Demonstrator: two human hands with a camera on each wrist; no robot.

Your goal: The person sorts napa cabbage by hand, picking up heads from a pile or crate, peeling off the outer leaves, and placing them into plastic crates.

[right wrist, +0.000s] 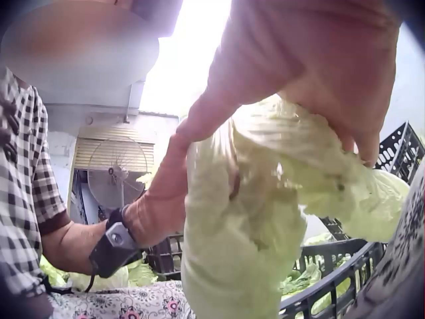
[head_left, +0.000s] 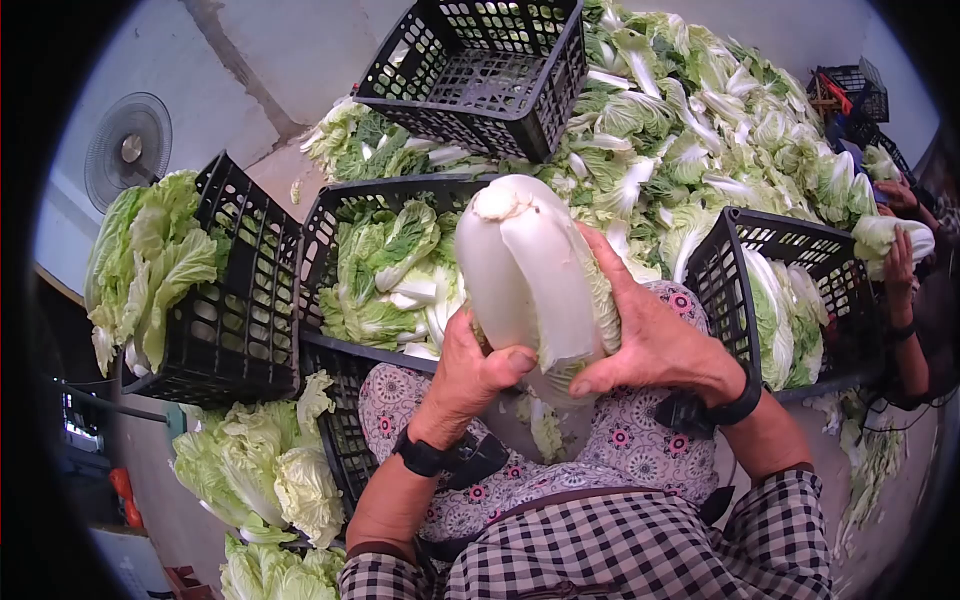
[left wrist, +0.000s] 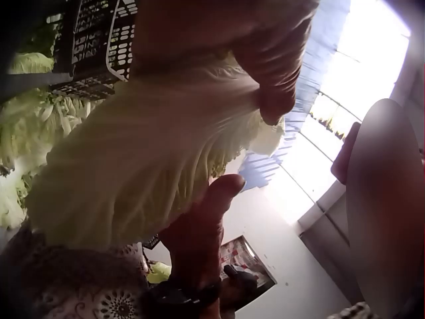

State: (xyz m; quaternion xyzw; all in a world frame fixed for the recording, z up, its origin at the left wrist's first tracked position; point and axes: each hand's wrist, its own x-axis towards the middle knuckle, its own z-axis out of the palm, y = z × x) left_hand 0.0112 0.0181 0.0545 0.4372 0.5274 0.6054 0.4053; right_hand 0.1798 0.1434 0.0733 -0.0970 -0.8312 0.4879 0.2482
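Observation:
A large white-ribbed cabbage (head_left: pixel 535 270) is held over the lap in the head view, its cut base tilted up and away. The left hand (head_left: pixel 468 372) grips its lower left side, thumb on the front. The right hand (head_left: pixel 655 330) grips the right side, fingers partly hidden behind it. In the left wrist view pale leaves (left wrist: pixel 133 153) fill the middle, with the left hand (left wrist: pixel 232 33) above and the right hand (left wrist: pixel 199 232) below. The right wrist view shows ragged, brownish leaf parts on the cabbage (right wrist: pixel 246 199) under the right hand (right wrist: pixel 299 66).
A black crate (head_left: pixel 340 215) of loose leaves lies just beyond the knees. Other crates stand at left (head_left: pixel 240 290), at right holding cabbages (head_left: pixel 735 290), and at the back (head_left: pixel 545 110). A large leaf heap (head_left: pixel 690 120) spreads behind. Another person's hands (head_left: pixel 900 255) hold cabbage at far right.

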